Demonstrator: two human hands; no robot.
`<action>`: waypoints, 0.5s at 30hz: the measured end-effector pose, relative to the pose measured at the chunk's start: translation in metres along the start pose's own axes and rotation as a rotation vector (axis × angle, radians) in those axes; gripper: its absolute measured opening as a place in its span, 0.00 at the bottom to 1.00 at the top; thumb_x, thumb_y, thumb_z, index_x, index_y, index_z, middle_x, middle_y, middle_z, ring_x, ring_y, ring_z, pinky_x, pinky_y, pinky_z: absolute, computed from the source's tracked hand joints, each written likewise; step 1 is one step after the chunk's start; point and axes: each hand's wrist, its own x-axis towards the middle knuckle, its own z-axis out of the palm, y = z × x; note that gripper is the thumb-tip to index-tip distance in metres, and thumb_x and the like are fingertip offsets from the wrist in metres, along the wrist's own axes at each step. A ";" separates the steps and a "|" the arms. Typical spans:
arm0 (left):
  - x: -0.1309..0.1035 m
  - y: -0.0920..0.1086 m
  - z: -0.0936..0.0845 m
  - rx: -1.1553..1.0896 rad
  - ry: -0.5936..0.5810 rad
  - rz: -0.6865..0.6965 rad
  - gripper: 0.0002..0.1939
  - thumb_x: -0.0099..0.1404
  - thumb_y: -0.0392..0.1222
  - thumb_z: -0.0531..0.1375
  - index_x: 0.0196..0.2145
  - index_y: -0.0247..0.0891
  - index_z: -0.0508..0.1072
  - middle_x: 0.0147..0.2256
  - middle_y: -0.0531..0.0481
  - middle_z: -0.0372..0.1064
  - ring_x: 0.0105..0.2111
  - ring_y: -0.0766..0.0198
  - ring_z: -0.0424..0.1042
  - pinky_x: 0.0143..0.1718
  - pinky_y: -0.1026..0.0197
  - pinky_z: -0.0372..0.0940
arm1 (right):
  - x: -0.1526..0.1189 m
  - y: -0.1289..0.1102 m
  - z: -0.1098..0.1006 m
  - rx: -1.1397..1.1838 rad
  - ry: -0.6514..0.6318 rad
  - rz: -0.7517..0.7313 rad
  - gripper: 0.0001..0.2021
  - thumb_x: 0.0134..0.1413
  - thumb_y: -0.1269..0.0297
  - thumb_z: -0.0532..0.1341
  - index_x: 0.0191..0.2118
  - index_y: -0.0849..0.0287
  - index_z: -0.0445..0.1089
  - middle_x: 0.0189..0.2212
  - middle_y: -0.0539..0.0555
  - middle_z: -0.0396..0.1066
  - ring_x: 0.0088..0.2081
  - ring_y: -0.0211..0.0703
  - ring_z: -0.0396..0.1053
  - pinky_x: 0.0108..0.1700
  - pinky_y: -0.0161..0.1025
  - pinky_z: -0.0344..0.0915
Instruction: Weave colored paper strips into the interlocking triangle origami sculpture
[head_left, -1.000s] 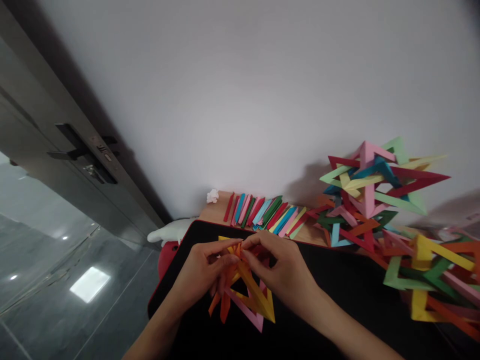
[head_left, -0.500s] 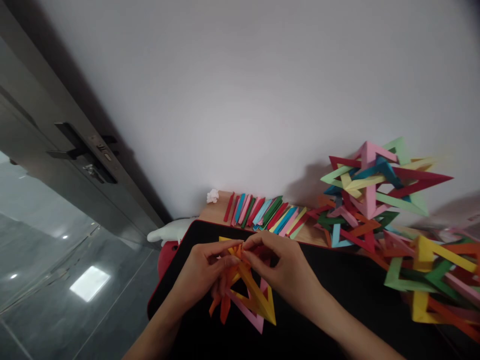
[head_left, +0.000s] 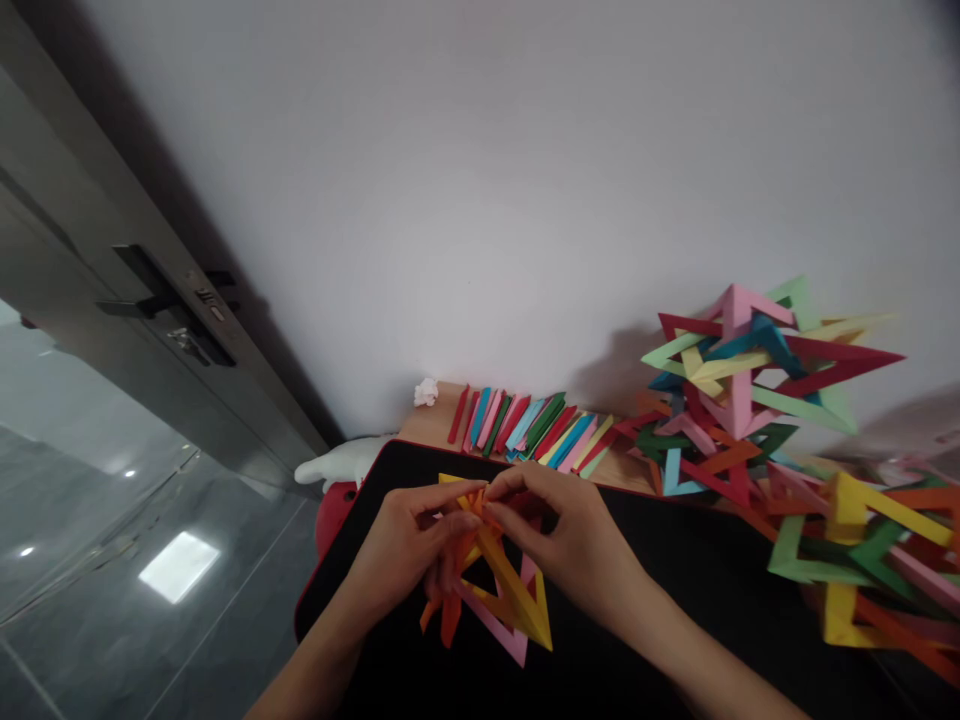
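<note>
Between my two hands is a folded paper model of yellow, orange and pink strips (head_left: 514,598), held above the black mat. My left hand (head_left: 405,540) is closed on its orange part, thumb and forefinger pinching near the top. My right hand (head_left: 566,520) pinches the same spot from the other side, thumb and fingertips on an orange strip. A pointed yellow corner and a pink corner hang below the right hand. Orange ends stick out under the left fingers. What lies inside the pinch is hidden by the fingertips.
A black mat (head_left: 645,570) with a red edge covers the table. Behind it lie folded paper strips (head_left: 525,425) in a row and a crumpled white paper (head_left: 426,391). Finished paper stars (head_left: 750,350) are stacked at right. A door with a handle (head_left: 161,300) stands at left.
</note>
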 end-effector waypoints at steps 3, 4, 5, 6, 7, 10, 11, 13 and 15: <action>0.001 -0.002 -0.001 0.006 -0.006 -0.009 0.23 0.61 0.45 0.60 0.52 0.34 0.72 0.14 0.56 0.66 0.11 0.69 0.66 0.11 0.72 0.58 | 0.000 0.001 0.001 -0.011 0.010 0.002 0.03 0.51 0.71 0.59 0.31 0.60 0.71 0.27 0.51 0.73 0.27 0.36 0.70 0.28 0.33 0.65; 0.001 -0.002 -0.002 0.005 -0.011 -0.011 0.23 0.61 0.45 0.60 0.52 0.33 0.72 0.13 0.56 0.66 0.11 0.69 0.66 0.11 0.72 0.58 | 0.000 0.001 0.001 -0.014 0.012 0.004 0.03 0.51 0.71 0.59 0.31 0.60 0.71 0.27 0.51 0.73 0.28 0.36 0.70 0.28 0.33 0.65; 0.001 -0.003 -0.002 0.002 -0.016 -0.011 0.23 0.61 0.45 0.60 0.52 0.33 0.72 0.13 0.56 0.66 0.11 0.69 0.66 0.11 0.72 0.58 | 0.001 0.001 0.001 -0.017 0.013 0.008 0.03 0.51 0.71 0.59 0.31 0.60 0.71 0.27 0.51 0.73 0.27 0.36 0.70 0.28 0.33 0.65; 0.001 -0.003 -0.002 -0.002 -0.021 -0.010 0.23 0.61 0.45 0.60 0.53 0.33 0.71 0.13 0.56 0.66 0.11 0.69 0.65 0.11 0.72 0.58 | 0.001 0.000 0.001 -0.017 0.011 0.012 0.03 0.51 0.71 0.59 0.31 0.60 0.71 0.27 0.51 0.73 0.27 0.36 0.70 0.28 0.33 0.65; 0.001 -0.003 -0.003 -0.006 -0.027 -0.010 0.24 0.61 0.45 0.60 0.53 0.33 0.71 0.13 0.56 0.66 0.11 0.69 0.65 0.11 0.72 0.58 | 0.001 0.000 0.001 -0.015 0.009 0.016 0.03 0.51 0.71 0.59 0.31 0.60 0.71 0.27 0.52 0.73 0.27 0.36 0.70 0.28 0.34 0.65; 0.001 -0.003 -0.004 -0.006 -0.034 -0.023 0.23 0.61 0.44 0.60 0.53 0.33 0.71 0.12 0.57 0.66 0.11 0.69 0.65 0.11 0.72 0.58 | 0.002 0.000 0.001 -0.002 0.001 0.027 0.03 0.50 0.71 0.59 0.31 0.60 0.71 0.28 0.52 0.73 0.28 0.36 0.70 0.28 0.34 0.65; 0.001 -0.003 -0.004 -0.002 -0.034 -0.029 0.23 0.61 0.44 0.60 0.53 0.33 0.72 0.12 0.56 0.66 0.11 0.69 0.65 0.11 0.72 0.58 | 0.001 0.000 0.001 0.001 -0.002 0.031 0.03 0.50 0.71 0.60 0.31 0.60 0.71 0.28 0.52 0.73 0.28 0.36 0.70 0.28 0.34 0.65; 0.001 -0.003 -0.004 0.005 -0.035 -0.035 0.23 0.61 0.44 0.60 0.52 0.34 0.72 0.12 0.56 0.66 0.10 0.69 0.65 0.11 0.72 0.58 | 0.001 0.000 0.001 0.001 -0.004 0.036 0.03 0.50 0.71 0.60 0.31 0.60 0.71 0.28 0.51 0.73 0.28 0.36 0.70 0.28 0.34 0.65; 0.002 -0.003 -0.005 0.008 -0.034 -0.034 0.22 0.61 0.44 0.60 0.52 0.34 0.72 0.12 0.56 0.67 0.10 0.69 0.65 0.11 0.72 0.58 | 0.000 0.000 0.001 -0.002 -0.001 0.038 0.03 0.50 0.71 0.60 0.31 0.60 0.71 0.27 0.51 0.73 0.28 0.36 0.70 0.28 0.34 0.64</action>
